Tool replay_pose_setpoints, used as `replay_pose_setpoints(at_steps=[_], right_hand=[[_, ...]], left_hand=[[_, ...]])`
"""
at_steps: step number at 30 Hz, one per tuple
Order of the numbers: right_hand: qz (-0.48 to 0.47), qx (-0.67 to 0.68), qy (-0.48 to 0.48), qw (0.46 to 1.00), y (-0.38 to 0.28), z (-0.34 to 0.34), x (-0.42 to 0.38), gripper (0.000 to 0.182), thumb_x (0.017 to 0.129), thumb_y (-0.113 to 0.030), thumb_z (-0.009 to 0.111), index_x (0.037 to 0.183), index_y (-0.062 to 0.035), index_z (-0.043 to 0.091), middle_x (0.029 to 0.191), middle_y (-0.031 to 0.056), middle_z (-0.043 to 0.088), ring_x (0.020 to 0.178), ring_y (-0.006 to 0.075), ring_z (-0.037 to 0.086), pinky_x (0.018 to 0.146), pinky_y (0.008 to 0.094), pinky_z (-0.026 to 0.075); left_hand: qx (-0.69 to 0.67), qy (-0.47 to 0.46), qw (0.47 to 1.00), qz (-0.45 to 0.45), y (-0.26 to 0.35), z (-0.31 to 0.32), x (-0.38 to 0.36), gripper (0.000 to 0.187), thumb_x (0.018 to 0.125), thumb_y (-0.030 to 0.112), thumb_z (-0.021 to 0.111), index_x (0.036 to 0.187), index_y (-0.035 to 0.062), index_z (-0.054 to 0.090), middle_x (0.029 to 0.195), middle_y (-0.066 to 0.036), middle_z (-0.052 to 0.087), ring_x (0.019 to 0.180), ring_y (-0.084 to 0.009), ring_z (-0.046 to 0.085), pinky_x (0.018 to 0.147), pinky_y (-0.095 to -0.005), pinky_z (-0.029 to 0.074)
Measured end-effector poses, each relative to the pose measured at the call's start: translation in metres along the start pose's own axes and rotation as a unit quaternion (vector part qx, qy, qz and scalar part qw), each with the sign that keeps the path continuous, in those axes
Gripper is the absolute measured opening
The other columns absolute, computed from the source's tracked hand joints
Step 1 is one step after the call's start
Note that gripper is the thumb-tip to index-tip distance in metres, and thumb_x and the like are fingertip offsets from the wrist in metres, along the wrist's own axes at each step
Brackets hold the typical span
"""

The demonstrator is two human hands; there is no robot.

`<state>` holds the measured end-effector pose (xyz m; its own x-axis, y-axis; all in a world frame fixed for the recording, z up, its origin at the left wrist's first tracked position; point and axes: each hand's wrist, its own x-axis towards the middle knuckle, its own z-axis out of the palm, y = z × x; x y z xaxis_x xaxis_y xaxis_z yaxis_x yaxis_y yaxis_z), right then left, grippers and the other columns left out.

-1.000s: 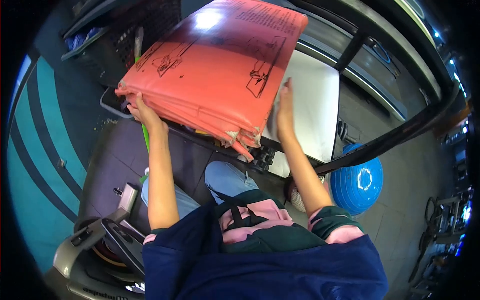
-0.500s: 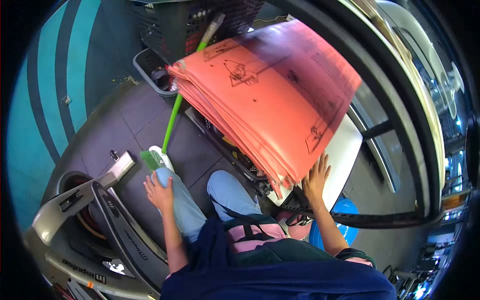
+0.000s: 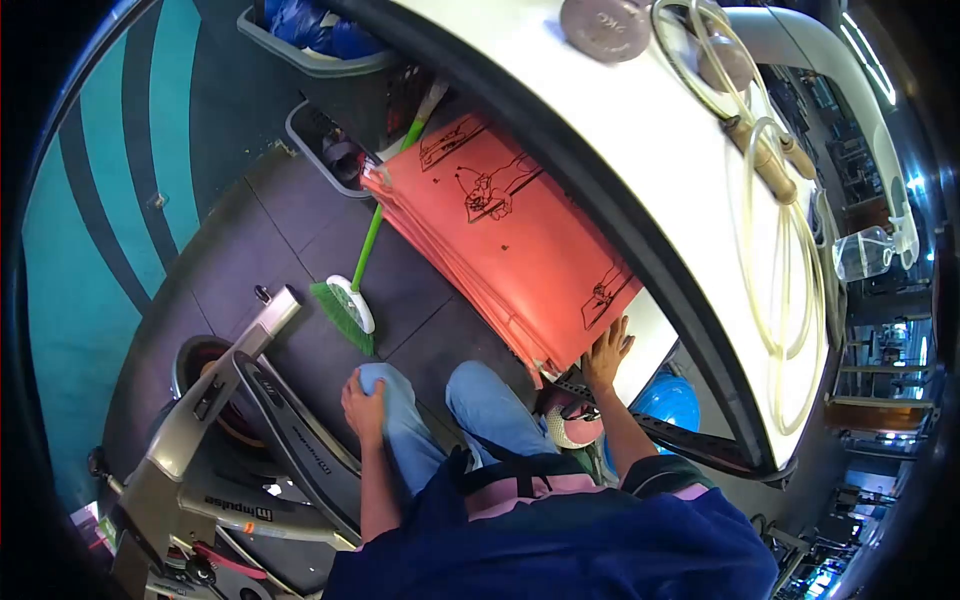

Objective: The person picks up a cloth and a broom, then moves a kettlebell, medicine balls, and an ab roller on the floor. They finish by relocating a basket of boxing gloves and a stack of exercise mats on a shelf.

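Observation:
My right hand [image 3: 606,357] lies with fingers stretched out on the white lower shelf [image 3: 650,325], against the near right corner of a stack of orange mats [image 3: 500,240]. The mats look folded, with black figure drawings printed on top, and the upper shelf hides their far part. My left hand [image 3: 363,402] rests on my left knee [image 3: 386,385], fingers laid over it and holding nothing. Beyond that knee a broom [image 3: 345,312] with green bristles stands on the floor, its green handle leaning toward the mats.
The white upper shelf [image 3: 600,110] with a black edge carries a round weight [image 3: 605,28] and a jump rope [image 3: 765,170] with wooden handles. Grey baskets [image 3: 325,150] stand at the back left. A gym machine [image 3: 300,430] is at my left; a blue ball [image 3: 668,400] lies under the shelf.
My view has shifted, so the upper shelf's top now shows and covers more of the mats. My left hand has settled on the knee; my right hand stays by the mats' corner.

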<state>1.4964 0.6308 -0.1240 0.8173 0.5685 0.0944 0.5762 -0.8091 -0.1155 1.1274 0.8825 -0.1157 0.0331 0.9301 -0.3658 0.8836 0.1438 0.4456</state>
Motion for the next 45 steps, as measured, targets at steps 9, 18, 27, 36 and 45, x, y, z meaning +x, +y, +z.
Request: replay_pose_setpoints(at_steps=[9, 18, 27, 36, 45], right_hand=[[0.1, 0.02, -0.166, 0.981, -0.019, -0.032, 0.012, 0.06, 0.09, -0.043, 0.046, 0.141, -0.0147, 0.03, 0.151, 0.0159, 0.019, 0.141, 0.0329, 0.014, 0.108, 0.0622, 0.008], [0.007, 0.211, -0.448, 0.869, -0.05, -0.155, -0.078, 0.042, 0.088, -0.028, 0.054, 0.124, -0.0069, 0.053, 0.114, 0.0176, 0.061, 0.102, 0.0343, 0.06, 0.088, 0.0365, 0.047], [-0.155, 0.476, -0.402, 0.767, -0.174, -0.44, 0.047, 0.021, 0.09, -0.012, 0.052, 0.108, -0.0057, 0.062, 0.075, 0.0073, 0.066, 0.069, 0.0142, 0.065, 0.065, 0.0285, 0.05], [-0.242, 0.358, -0.013, 0.902, -0.228, -0.483, 0.2, 0.012, 0.083, -0.011, 0.06, 0.093, -0.0058, 0.062, 0.081, 0.0127, 0.063, 0.069, 0.0309, 0.061, 0.064, 0.0384, 0.048], [-0.369, 0.288, 0.089, 0.879, -0.22, -0.442, 0.267, 0.016, 0.081, -0.008, 0.059, 0.096, -0.0083, 0.065, 0.095, 0.0125, 0.062, 0.086, 0.032, 0.061, 0.074, 0.041, 0.049]], left_hand=[[0.094, 0.008, 0.994, 0.055, -0.009, -0.009, -0.043, 0.057, 0.071, 0.039, 0.069, 0.118, 0.0084, 0.057, 0.115, -0.017, 0.057, 0.108, -0.0355, 0.053, 0.088, -0.0448, 0.046], [-0.12, 0.026, 0.986, 0.114, 0.11, -0.088, -0.098, 0.048, 0.08, 0.025, 0.069, 0.12, 0.0043, 0.053, 0.118, -0.019, 0.054, 0.113, -0.0366, 0.05, 0.093, -0.0444, 0.041], [-0.293, 0.051, 0.928, 0.223, 0.303, -0.229, -0.098, 0.037, 0.086, 0.016, 0.064, 0.12, 0.0054, 0.054, 0.124, -0.017, 0.051, 0.119, -0.0335, 0.047, 0.101, -0.0399, 0.035], [-0.277, 0.015, 0.937, 0.214, 0.299, -0.259, -0.082, 0.032, 0.085, 0.015, 0.063, 0.116, 0.0064, 0.058, 0.126, -0.016, 0.051, 0.12, -0.0325, 0.047, 0.101, -0.0382, 0.035], [-0.299, 0.095, 0.914, 0.257, 0.321, -0.277, -0.127, 0.031, 0.085, 0.015, 0.063, 0.116, 0.0074, 0.059, 0.129, -0.016, 0.05, 0.121, -0.0304, 0.047, 0.101, -0.0375, 0.035]])
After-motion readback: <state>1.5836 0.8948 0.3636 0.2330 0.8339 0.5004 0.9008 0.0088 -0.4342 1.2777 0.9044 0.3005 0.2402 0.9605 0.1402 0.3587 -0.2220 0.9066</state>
